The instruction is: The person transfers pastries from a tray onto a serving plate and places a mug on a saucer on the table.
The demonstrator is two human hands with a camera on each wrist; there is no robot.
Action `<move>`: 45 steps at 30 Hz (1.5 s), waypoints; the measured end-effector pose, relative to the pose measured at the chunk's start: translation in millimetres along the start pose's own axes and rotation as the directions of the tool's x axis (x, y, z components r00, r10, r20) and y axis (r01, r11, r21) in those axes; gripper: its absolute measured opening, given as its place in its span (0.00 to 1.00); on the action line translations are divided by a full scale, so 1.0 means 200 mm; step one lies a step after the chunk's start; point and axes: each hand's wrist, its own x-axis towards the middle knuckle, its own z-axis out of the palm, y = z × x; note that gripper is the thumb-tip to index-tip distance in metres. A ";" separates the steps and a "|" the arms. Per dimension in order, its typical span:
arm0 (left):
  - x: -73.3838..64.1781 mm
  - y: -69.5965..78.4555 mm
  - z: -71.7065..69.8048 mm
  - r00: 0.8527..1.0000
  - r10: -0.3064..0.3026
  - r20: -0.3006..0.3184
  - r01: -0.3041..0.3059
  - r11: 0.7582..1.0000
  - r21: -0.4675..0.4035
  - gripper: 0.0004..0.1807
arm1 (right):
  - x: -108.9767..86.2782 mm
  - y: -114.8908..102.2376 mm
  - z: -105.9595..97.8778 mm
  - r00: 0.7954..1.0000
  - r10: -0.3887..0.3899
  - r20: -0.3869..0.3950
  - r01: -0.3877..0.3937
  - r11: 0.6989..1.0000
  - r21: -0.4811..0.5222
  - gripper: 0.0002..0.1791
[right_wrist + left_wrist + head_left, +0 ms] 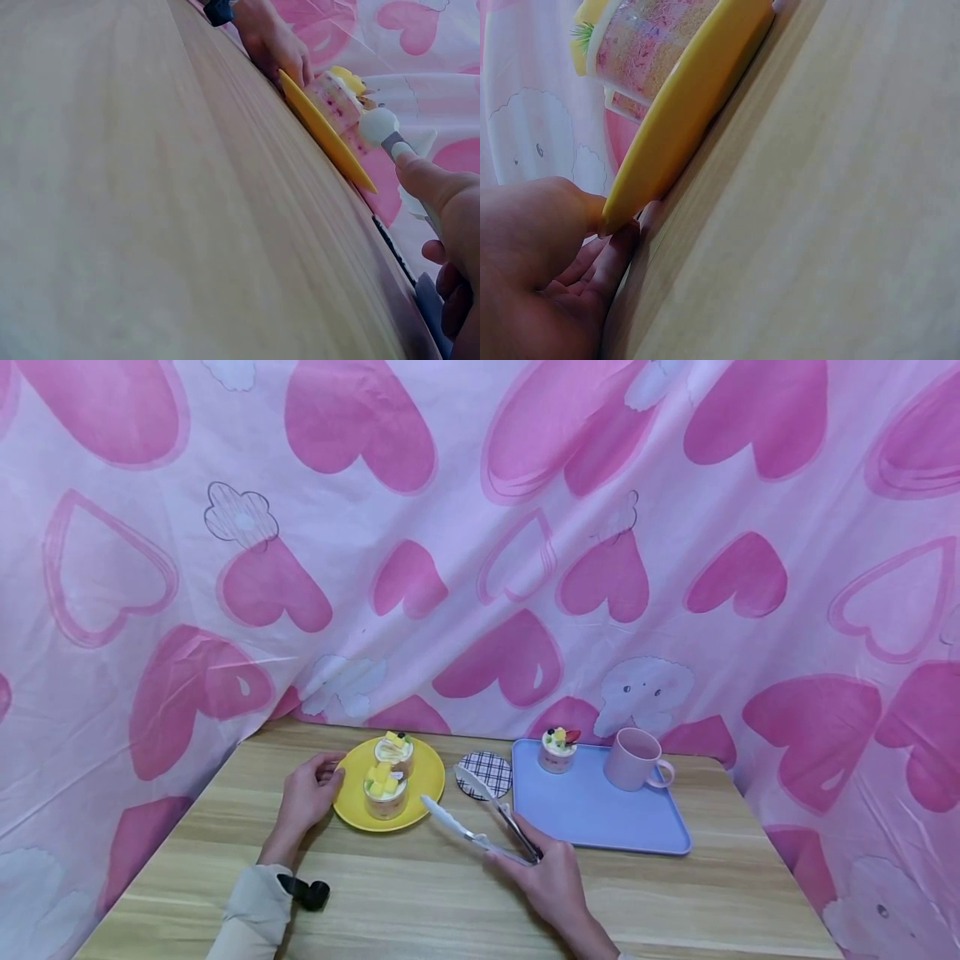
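Note:
At the yellow plate's (429,768) left rim is my left hand (306,793). In the left wrist view its thumb lies over the rim and its fingers (619,251) are underneath, pinching the plate's edge. Two clear dessert cups stand on the plate: a front cup (386,802) topped with yellow cubes and a rear cup (399,752) with cream and fruit. My right hand (553,877) grips a pair of tongs (448,820) with pale tips. The tong arms are spread apart with nothing between them, their tips pointing toward the plate's right side.
A blue tray (600,822) lies at the right, carrying another dessert cup (557,756) and a pink mug (630,762). Between plate and tray is a round checked coaster (497,768), partly overlapped by the tongs. A pink heart-patterned curtain (495,668) hangs behind the wooden table (420,902).

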 end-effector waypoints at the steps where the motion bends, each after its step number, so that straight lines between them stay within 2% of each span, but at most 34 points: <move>1: 0.00 0.00 0.00 1.000 0.003 -0.003 -0.003 1.000 0.000 0.18 | 0.00 0.00 0.00 1.000 -0.004 -0.003 0.004 1.000 -0.004 0.41; 6: 0.00 0.00 0.00 1.000 0.013 -0.014 -0.014 1.000 -0.005 0.17 | 0.00 0.00 -0.02 0.999 -0.046 -0.026 0.046 0.999 0.000 0.43; 13: 0.00 0.00 0.00 1.000 0.004 -0.005 -0.004 1.000 0.004 0.18 | 0.00 0.01 -0.04 0.998 -0.041 -0.055 0.042 0.999 0.025 0.44; 19: -0.01 0.00 0.01 1.000 0.014 -0.014 -0.014 1.000 0.005 0.18 | 0.02 0.05 -0.07 0.994 -0.063 -0.091 0.064 0.998 0.008 0.45; 28: -0.01 0.00 0.01 1.000 0.019 -0.016 -0.019 1.000 0.007 0.18 | 0.05 0.08 -0.11 0.993 0.007 -0.118 -0.010 1.000 -0.028 0.49; 36: -0.01 0.00 0.01 1.000 0.015 -0.020 -0.015 1.000 0.007 0.17 | 0.06 0.10 -0.11 0.989 0.011 -0.149 -0.018 0.999 -0.050 0.46; 45: 0.00 -0.01 0.01 0.999 0.028 -0.023 -0.027 1.000 0.012 0.17 | 0.08 0.12 -0.15 0.985 0.018 -0.172 -0.024 0.999 -0.030 0.42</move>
